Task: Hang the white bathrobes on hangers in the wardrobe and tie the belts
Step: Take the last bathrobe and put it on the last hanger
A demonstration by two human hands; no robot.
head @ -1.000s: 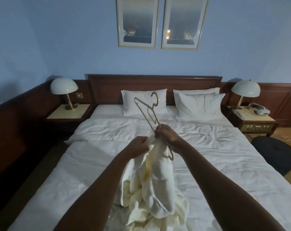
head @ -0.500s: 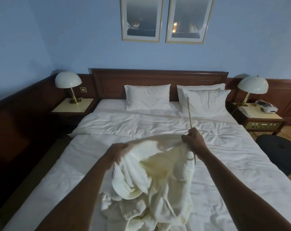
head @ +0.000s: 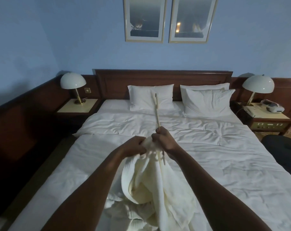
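White bathrobe: bunched, hangs from both hands down onto the foot of the bed, lower folds heaped on the duvet. Long axis roughly vertical, top end gathered at the hands.

Left hand: fingers curled, gripping the bunched top of the robe. Right hand: just beside the left, fingers curled round the hanger and pinching robe fabric with it.

Hanger: pale, seen nearly edge-on, so it reads as a thin stick. Long axis runs from below the right hand, where a short end sticks out against the robe, up and slightly left toward the pillows; far end points at the headboard.

Beyond: domed lamp on each bedside table, two framed pictures on the blue wall.
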